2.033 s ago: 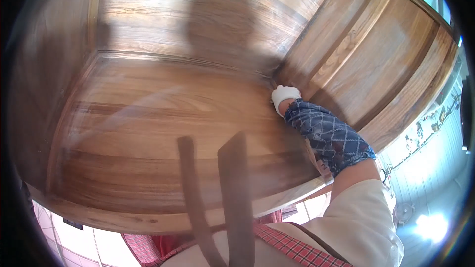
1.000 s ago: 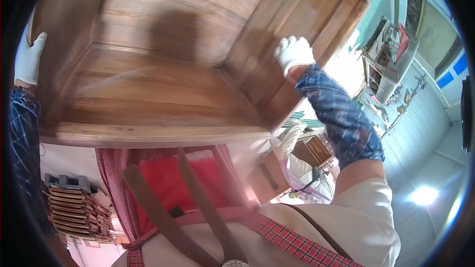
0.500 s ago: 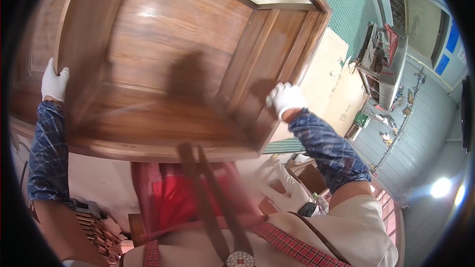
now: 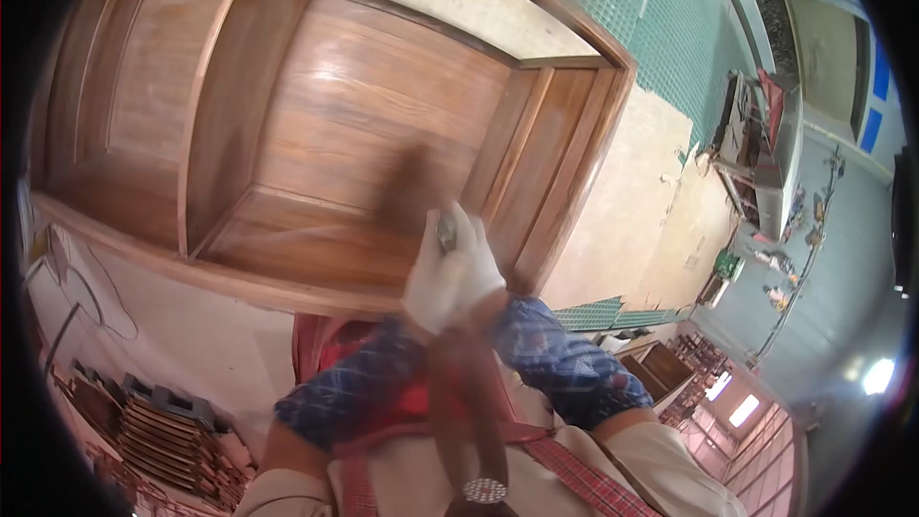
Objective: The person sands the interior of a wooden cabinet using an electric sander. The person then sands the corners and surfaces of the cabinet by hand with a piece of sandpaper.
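Observation:
My two white-gloved hands are brought together in front of a brown wooden cabinet frame [image 4: 230, 273]. My left hand [image 4: 428, 289] and my right hand [image 4: 477, 273] press against each other, their fingers closed and blurred. A small grey-green piece [image 4: 447, 232] shows between the fingertips; its kind is too blurred to tell. The cabinet has an upright divider [image 4: 225, 105], a back panel [image 4: 383, 86] and a slatted right side [image 4: 546, 153]. Neither hand visibly touches the wood, and a dark shadow falls on the back panel just beyond them.
Pale board sheets [image 4: 632, 201] lie on green mesh flooring [image 4: 661, 57] right of the cabinet. Stacked wooden pieces [image 4: 168, 440] stand at the lower left, near a black cable [image 4: 59, 345]. A brown strap [image 4: 459, 402] with a studded disc hangs before me.
My left hand has left the divider and my right hand the right side; both have come together in the middle. The view has shifted, so more of the cabinet's left compartment shows.

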The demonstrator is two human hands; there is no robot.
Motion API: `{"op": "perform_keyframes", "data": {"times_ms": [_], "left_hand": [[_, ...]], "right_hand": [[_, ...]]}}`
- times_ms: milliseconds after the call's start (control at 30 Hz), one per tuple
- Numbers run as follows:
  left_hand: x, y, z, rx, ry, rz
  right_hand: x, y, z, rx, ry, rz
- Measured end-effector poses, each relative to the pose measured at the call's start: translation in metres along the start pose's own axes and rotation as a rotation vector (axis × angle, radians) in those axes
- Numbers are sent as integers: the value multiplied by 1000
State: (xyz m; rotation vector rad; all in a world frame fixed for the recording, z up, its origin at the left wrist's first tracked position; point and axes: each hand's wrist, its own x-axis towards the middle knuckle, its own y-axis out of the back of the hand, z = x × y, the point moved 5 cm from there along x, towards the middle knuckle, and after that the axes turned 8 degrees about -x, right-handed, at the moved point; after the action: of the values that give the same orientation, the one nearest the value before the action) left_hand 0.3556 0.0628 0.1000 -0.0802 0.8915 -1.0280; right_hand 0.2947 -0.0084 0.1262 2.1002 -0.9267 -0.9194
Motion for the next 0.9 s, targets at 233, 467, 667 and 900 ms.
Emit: {"op": "perform_keyframes", "data": {"times_ms": [233, 467, 667, 900], "left_hand": [[-20, 2, -37, -528, 450, 360], [142, 31, -94, 45, -52, 543], [240, 39, -195, 565, -320, 452], [219, -25, -402, 313, 400, 399]], "right_hand": [[-47, 98, 55, -221, 51, -465], [144, 218, 308, -562, -520, 248], [251, 210, 316, -177, -302, 413], [242, 203, 303, 289, -232, 306]]}}
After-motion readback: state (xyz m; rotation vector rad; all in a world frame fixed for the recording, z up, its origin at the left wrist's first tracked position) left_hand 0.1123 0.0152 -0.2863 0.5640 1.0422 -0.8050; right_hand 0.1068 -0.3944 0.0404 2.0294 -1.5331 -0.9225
